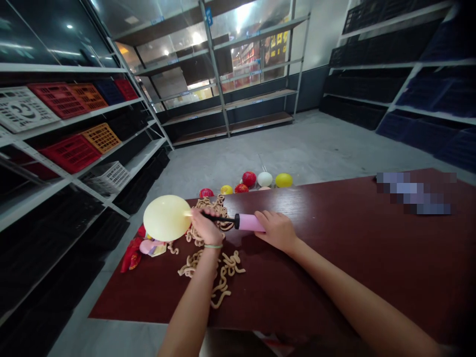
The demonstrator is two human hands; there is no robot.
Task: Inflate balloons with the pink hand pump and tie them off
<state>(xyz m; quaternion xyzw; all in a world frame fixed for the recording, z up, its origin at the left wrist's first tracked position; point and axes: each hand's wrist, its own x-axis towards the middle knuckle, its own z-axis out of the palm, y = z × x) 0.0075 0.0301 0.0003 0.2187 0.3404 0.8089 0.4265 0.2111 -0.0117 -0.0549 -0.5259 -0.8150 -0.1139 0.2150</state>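
A pale yellow inflated balloon (167, 218) points its neck at my left hand (206, 227). My left hand is closed around that neck and the black end of a balloon pump; the exact grip is partly hidden. From there the pump's black rod runs right to its pink barrel (250, 222). Wrapped round the barrel is my right hand (277, 230). Tan curly balloons (222, 285), uninflated by their look, lie in loose heaps beneath and beside my left forearm. Left of them are a small pink balloon (147, 246) and red balloons (131, 255), limp on the table.
The dark red-brown table (334, 258) spans the foreground. Beyond its far edge are inflated balloons, including a white one (265, 179) and a yellow one (283, 180). A blurred patch (412, 193) covers something at far right. Shelves with crates (70, 151) stand left.
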